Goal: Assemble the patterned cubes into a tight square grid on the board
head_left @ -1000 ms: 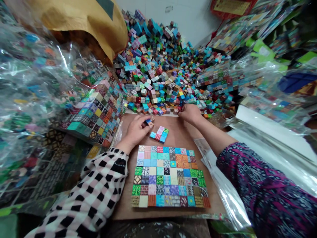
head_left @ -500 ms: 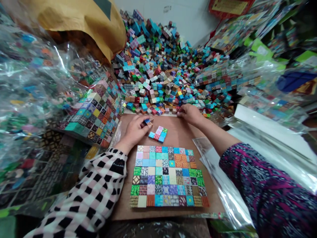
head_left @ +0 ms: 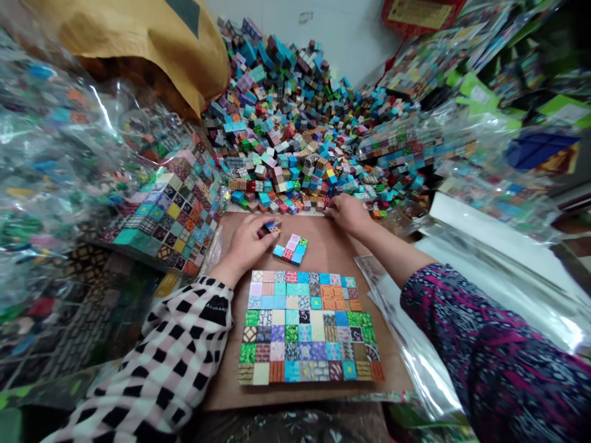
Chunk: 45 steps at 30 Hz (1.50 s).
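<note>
The left hand (head_left: 244, 245) grips small painted cubes (head_left: 271, 228); the right hand (head_left: 347, 214) touches the cube heap (head_left: 290, 144).

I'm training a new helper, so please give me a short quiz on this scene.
1. True or false: the bare left hand holds small painted cubes at its fingertips.
2. Which is nearer the bare right hand: A, the large heap of multicoloured painted cubes, or B, the square grid of multicoloured painted blocks?
3. Fill the gap: the black-and-white sleeve on the left arm has a ____ pattern.

Key: 1 true; 2 A; 3 checked.
</note>
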Each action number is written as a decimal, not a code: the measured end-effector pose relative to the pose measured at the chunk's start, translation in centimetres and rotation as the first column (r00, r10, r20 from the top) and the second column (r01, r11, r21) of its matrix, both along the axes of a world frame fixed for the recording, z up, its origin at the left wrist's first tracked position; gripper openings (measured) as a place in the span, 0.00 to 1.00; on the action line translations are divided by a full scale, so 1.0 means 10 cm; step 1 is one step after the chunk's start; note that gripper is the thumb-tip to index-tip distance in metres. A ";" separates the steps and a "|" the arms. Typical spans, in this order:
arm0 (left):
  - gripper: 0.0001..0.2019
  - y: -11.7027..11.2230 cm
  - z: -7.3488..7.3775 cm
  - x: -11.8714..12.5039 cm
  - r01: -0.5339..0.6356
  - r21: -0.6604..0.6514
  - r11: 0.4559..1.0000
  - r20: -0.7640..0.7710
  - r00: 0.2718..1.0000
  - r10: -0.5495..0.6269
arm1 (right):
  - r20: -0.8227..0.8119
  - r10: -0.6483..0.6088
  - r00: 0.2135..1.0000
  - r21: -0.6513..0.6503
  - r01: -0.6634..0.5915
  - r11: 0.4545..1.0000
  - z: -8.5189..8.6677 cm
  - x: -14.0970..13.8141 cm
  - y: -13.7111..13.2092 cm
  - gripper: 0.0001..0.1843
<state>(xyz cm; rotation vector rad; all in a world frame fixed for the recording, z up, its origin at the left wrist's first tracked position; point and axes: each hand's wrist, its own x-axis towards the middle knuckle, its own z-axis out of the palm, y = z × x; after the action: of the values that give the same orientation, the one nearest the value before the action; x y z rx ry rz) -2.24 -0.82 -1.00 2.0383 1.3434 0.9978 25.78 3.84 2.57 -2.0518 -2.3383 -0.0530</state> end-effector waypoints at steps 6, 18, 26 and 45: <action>0.16 0.03 -0.02 0.02 -0.030 -0.042 0.999 0.036 0.999 0.031 | 0.021 0.000 1.000 0.025 0.000 1.000 0.07 -0.09 -0.05 0.15; 0.17 0.02 -0.02 0.02 -0.027 -0.019 0.999 0.026 0.999 0.027 | 0.100 0.117 0.988 0.008 -0.118 0.993 -0.03 -0.19 -0.18 0.23; 0.16 0.02 -0.01 0.02 -0.023 -0.016 1.000 0.036 0.999 0.024 | -0.025 0.040 0.999 0.067 -0.039 0.997 -0.03 -0.20 -0.09 0.19; 0.16 0.03 -0.05 0.02 -0.022 0.000 1.000 0.040 0.999 0.022 | 0.048 -0.048 0.998 0.128 0.041 0.991 -0.04 -0.44 0.01 0.20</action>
<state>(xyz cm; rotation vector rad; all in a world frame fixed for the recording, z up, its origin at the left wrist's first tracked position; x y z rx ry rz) -2.07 -0.54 -1.50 1.9968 1.3476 1.0431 21.42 3.95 2.17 -2.0649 -2.2526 -0.2511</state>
